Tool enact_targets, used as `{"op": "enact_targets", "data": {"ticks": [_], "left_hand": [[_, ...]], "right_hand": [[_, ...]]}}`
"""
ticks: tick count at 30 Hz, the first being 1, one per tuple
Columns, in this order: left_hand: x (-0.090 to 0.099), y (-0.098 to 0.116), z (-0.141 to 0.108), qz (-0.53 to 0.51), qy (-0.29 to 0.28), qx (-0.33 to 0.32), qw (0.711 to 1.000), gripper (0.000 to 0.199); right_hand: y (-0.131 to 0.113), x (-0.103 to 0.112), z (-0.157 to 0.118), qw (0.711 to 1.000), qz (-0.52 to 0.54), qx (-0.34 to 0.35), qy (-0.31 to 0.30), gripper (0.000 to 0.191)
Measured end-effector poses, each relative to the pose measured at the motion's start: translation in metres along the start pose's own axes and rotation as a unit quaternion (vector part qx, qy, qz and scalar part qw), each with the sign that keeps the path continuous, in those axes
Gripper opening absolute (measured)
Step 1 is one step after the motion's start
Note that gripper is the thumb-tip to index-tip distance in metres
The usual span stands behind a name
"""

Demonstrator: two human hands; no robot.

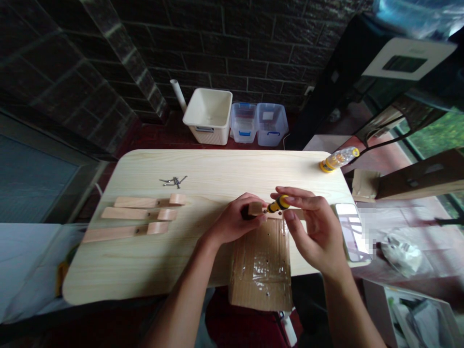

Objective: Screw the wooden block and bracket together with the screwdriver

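My left hand (235,218) is closed around the end of a wooden piece with a square block (255,208), pressing it onto a cardboard sheet (261,270). With its fingers at the yellow end, my right hand (316,226) holds a short yellow and black screwdriver (277,204). The screwdriver's tip points down-left at the wood beside the block; dark round spots show nearby. To the left lie three similar wooden pieces (126,213), each with a rounded block at one end. Several loose screws (176,181) form a small pile behind them.
The cardboard overhangs the front edge of the pale table (203,166). A clear bottle-shaped holder with yellow ends (339,159) stands at the back right corner, and a phone-like flat object (350,232) lies at the right edge. Bins (207,116) sit by the wall.
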State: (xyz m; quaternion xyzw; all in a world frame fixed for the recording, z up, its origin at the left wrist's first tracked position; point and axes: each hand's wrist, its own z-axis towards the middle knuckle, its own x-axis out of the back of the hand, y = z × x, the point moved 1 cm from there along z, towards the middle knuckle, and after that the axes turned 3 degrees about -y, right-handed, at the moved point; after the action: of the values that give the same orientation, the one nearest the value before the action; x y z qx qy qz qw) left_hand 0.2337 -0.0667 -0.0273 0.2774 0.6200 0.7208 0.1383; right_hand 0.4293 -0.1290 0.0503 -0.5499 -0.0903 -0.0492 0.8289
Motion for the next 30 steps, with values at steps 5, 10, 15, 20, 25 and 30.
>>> {"op": "enact_targets", "data": {"ticks": [5,10,15,20,25,30], "left_hand": [[-0.0005,0.0000,0.0006,0.004,0.001,-0.001,1.000,0.015],[-0.0007,0.0006,0.0010,0.004,0.001,-0.004,1.000,0.014],[-0.0005,-0.0013,0.0004,0.010,0.001,-0.006,1.000,0.016],[-0.0004,-0.0008,0.0004,0.008,-0.002,-0.003,1.000,0.017],[-0.0003,0.0012,0.0012,0.008,0.001,0.002,1.000,0.015],[0.0000,-0.0005,0.0006,0.005,0.001,-0.004,1.000,0.016]], "right_hand": [[0.0036,-0.0003,0.0005,1.000,-0.003,0.020,0.008,0.027],[0.0051,0.0004,0.0008,1.000,-0.005,0.020,0.011,0.029],[0.0038,0.0010,0.0005,1.000,-0.008,0.017,0.015,0.027],[0.0016,0.0009,-0.0001,1.000,-0.005,0.013,0.004,0.027],[0.0041,0.0004,0.0006,1.000,-0.007,0.016,0.006,0.026],[0.0056,0.0012,0.0012,1.000,-0.010,0.012,0.014,0.026]]}}
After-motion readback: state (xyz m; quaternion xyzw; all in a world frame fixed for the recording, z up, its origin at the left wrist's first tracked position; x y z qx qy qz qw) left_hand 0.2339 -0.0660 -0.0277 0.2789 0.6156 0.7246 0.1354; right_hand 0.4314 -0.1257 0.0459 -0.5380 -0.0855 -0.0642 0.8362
